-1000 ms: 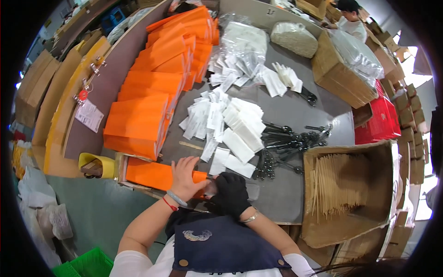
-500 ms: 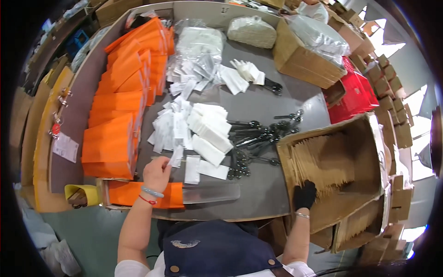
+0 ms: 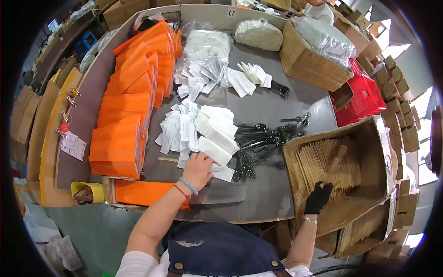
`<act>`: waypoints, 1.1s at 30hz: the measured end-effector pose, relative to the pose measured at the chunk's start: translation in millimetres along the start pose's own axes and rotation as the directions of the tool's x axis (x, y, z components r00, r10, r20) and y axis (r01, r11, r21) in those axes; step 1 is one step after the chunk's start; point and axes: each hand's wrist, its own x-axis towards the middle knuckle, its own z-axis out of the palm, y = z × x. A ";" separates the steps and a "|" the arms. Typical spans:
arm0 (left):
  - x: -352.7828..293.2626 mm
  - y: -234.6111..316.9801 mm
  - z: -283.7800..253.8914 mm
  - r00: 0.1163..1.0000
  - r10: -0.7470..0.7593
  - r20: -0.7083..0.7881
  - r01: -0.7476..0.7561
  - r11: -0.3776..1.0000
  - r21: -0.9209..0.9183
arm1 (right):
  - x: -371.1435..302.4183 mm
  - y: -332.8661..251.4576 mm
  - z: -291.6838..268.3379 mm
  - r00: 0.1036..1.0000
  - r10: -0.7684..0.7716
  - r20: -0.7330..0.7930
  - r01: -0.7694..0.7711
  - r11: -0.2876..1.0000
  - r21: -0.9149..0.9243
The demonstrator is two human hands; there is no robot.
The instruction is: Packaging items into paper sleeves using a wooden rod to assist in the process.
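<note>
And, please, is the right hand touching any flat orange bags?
No, the black-gloved right hand is at the open brown cardboard box.

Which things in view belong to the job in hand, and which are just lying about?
Likely in the job: white packet at the left hand; tan strip in the right hand; orange pouches; black utensils.

Likely just lying about: yellow cup; red crate; wrapped bundle.

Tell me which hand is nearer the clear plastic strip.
Left. The left hand is just beyond the left end of the clear plastic strip; the gloved right hand is well to its right, at the open cardboard box.
</note>
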 end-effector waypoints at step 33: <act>-105.5 25.8 -35.7 0.980 0.177 0.088 -0.191 0.962 0.197 | -143.8 -140.7 158.8 0.326 -0.144 0.934 0.612 0.786 -0.092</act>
